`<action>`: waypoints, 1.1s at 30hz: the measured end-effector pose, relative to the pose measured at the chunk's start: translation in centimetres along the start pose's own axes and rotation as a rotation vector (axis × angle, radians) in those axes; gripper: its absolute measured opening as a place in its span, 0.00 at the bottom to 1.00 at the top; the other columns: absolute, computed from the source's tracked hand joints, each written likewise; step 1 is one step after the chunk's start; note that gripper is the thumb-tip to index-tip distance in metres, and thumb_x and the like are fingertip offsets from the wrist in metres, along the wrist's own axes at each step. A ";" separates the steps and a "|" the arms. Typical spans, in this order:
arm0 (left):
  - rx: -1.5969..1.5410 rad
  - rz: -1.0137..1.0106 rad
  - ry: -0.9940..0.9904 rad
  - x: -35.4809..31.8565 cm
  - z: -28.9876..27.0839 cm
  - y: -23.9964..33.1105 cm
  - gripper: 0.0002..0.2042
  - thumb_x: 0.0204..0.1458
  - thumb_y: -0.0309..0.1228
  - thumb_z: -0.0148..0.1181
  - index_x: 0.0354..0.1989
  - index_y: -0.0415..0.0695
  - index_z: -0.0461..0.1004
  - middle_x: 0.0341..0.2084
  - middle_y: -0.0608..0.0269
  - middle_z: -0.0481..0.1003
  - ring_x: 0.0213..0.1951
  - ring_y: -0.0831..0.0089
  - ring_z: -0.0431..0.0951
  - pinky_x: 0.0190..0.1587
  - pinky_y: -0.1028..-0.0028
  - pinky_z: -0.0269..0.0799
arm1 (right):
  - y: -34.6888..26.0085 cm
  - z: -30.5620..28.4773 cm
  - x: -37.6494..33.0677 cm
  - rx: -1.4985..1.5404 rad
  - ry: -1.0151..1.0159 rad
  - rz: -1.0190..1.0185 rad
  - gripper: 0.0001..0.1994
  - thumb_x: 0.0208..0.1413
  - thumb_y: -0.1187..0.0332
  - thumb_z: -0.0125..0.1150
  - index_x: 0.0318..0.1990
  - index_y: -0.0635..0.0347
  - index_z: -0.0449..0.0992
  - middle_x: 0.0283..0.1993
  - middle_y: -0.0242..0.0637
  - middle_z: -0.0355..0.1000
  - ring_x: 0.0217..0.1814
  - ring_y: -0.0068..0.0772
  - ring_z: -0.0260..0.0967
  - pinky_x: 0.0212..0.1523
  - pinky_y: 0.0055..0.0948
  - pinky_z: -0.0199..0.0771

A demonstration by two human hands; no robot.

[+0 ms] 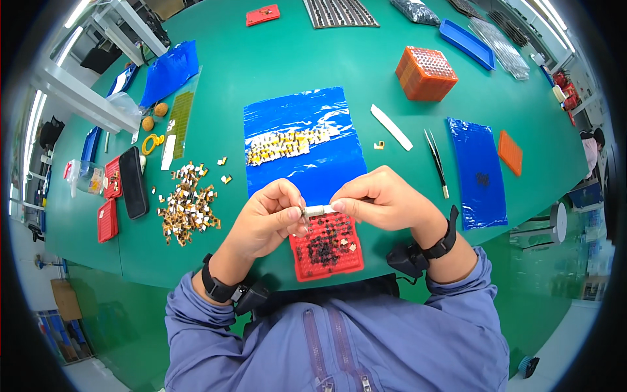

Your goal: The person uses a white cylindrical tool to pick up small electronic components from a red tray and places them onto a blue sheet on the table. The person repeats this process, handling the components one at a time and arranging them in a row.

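Note:
My left hand (271,212) pinches one end of a small whitish-grey rod-like piece (317,210), its fingers closed. At the other end, the closed thumb and forefinger of my right hand (375,199) grip the same piece. It is too small to name more exactly. Just below lies a red pegged tray (310,269) strewn with small black parts and a few pale bits. Beyond my hands a blue sheet (313,179) lies flat, bearing rows of small white-and-yellow pieces (287,145).
Left of my hands lie a loose pile of small white-and-brown pieces (186,209), a black phone (133,183) and red trays (108,220). To the right are a white strip (392,127), tweezers (436,162), another blue sheet (478,173) and an orange block (510,153). Farther back stands an orange stack (421,80).

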State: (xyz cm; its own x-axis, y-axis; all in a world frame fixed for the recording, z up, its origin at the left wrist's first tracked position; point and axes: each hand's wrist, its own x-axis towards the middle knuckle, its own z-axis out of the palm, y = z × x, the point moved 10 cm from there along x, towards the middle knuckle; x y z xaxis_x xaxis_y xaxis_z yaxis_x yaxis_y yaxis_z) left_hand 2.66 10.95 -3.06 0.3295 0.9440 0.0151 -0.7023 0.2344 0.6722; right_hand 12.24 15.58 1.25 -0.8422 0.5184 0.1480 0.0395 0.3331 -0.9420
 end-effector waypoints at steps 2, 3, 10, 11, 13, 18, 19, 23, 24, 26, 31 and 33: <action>-0.020 -0.013 -0.015 -0.1 0.1 -0.2 0.04 0.53 0.20 0.53 0.35 0.39 0.66 0.28 0.62 0.72 0.31 0.74 0.77 0.34 0.77 0.76 | -0.5 0.0 0.0 -0.013 -0.008 -0.036 0.07 0.53 0.66 0.59 0.31 0.60 0.77 0.17 0.32 0.67 0.17 0.19 0.59 0.19 0.21 0.58; -0.031 -0.019 -0.025 -0.1 0.1 -0.3 0.04 0.53 0.20 0.53 0.35 0.39 0.66 0.28 0.62 0.72 0.31 0.74 0.78 0.35 0.77 0.77 | -0.7 -0.1 0.1 -0.021 -0.012 -0.053 0.07 0.52 0.67 0.60 0.31 0.60 0.77 0.17 0.31 0.67 0.17 0.19 0.59 0.19 0.21 0.58; -0.028 -0.058 -0.046 -0.1 0.0 -0.7 0.04 0.53 0.22 0.53 0.35 0.39 0.66 0.26 0.60 0.73 0.29 0.74 0.78 0.33 0.78 0.76 | 0.1 0.3 0.1 0.107 -0.048 0.063 0.06 0.51 0.69 0.61 0.32 0.61 0.75 0.21 0.28 0.67 0.21 0.16 0.61 0.22 0.18 0.59; -0.027 -0.062 -0.048 -0.1 0.1 -0.7 0.04 0.53 0.22 0.53 0.35 0.39 0.66 0.26 0.60 0.73 0.29 0.74 0.78 0.33 0.78 0.76 | 0.3 0.4 0.0 0.097 -0.083 0.122 0.06 0.52 0.69 0.60 0.32 0.62 0.75 0.21 0.27 0.67 0.22 0.15 0.60 0.22 0.18 0.59; -0.030 -0.061 -0.049 -0.2 0.1 -0.7 0.04 0.53 0.22 0.53 0.35 0.39 0.66 0.26 0.60 0.73 0.29 0.74 0.78 0.33 0.78 0.76 | 0.2 0.4 -0.1 0.066 -0.091 0.119 0.05 0.53 0.70 0.59 0.32 0.62 0.74 0.21 0.27 0.66 0.21 0.14 0.60 0.22 0.18 0.59; -0.012 -0.064 -0.035 -0.2 0.2 -0.7 0.04 0.53 0.22 0.53 0.35 0.38 0.66 0.27 0.60 0.73 0.29 0.74 0.78 0.34 0.77 0.77 | 0.5 0.4 -0.4 0.218 -0.081 0.217 0.05 0.54 0.70 0.57 0.34 0.62 0.73 0.19 0.26 0.66 0.18 0.13 0.56 0.20 0.17 0.56; -0.007 -0.061 -0.046 -0.2 0.3 -0.7 0.04 0.53 0.22 0.53 0.35 0.38 0.66 0.27 0.59 0.73 0.29 0.74 0.78 0.34 0.77 0.77 | 0.3 0.3 -0.3 0.168 -0.080 0.157 0.05 0.54 0.70 0.58 0.34 0.62 0.73 0.20 0.26 0.66 0.18 0.13 0.56 0.20 0.17 0.56; 0.014 -0.054 -0.063 -0.2 0.5 -0.7 0.03 0.53 0.21 0.53 0.34 0.38 0.66 0.28 0.59 0.72 0.30 0.74 0.78 0.34 0.77 0.78 | 0.3 0.2 -0.5 0.101 -0.108 0.114 0.06 0.53 0.70 0.58 0.34 0.63 0.73 0.20 0.26 0.66 0.20 0.13 0.58 0.21 0.17 0.58; 0.019 -0.053 -0.059 -0.2 0.4 -0.7 0.03 0.53 0.21 0.53 0.33 0.38 0.66 0.28 0.59 0.72 0.30 0.73 0.78 0.34 0.77 0.78 | 0.3 0.3 -0.5 0.117 -0.125 0.153 0.06 0.53 0.70 0.58 0.35 0.63 0.73 0.20 0.26 0.66 0.20 0.12 0.59 0.21 0.17 0.59; 0.038 -0.041 -0.063 -0.2 0.4 -0.7 0.03 0.53 0.21 0.54 0.33 0.38 0.67 0.28 0.59 0.72 0.29 0.74 0.77 0.34 0.77 0.77 | 0.3 0.3 -0.4 0.177 -0.124 0.200 0.05 0.53 0.71 0.59 0.34 0.63 0.74 0.20 0.26 0.67 0.21 0.12 0.60 0.22 0.16 0.60; 0.082 -0.033 -0.058 -0.3 0.6 -0.6 0.03 0.52 0.21 0.54 0.32 0.38 0.67 0.28 0.60 0.72 0.29 0.75 0.76 0.33 0.78 0.75 | 0.3 0.2 -0.5 0.190 -0.097 0.140 0.05 0.53 0.71 0.59 0.33 0.63 0.75 0.20 0.27 0.68 0.21 0.13 0.61 0.23 0.16 0.61; 0.092 -0.027 -0.057 -0.2 0.6 -0.6 0.03 0.52 0.21 0.55 0.32 0.38 0.68 0.27 0.60 0.72 0.29 0.75 0.76 0.33 0.78 0.74 | 1.1 0.3 -1.0 0.242 -0.136 0.319 0.05 0.53 0.71 0.58 0.33 0.64 0.75 0.20 0.27 0.68 0.22 0.13 0.61 0.23 0.16 0.61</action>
State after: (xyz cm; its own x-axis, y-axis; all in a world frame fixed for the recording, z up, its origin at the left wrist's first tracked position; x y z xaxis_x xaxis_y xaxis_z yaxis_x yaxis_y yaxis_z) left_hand 3.37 10.47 -3.04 0.3847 0.9223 0.0367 -0.6326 0.2345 0.7381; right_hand 12.91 15.18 0.01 -0.8722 0.4512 -0.1887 0.1962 -0.0306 -0.9801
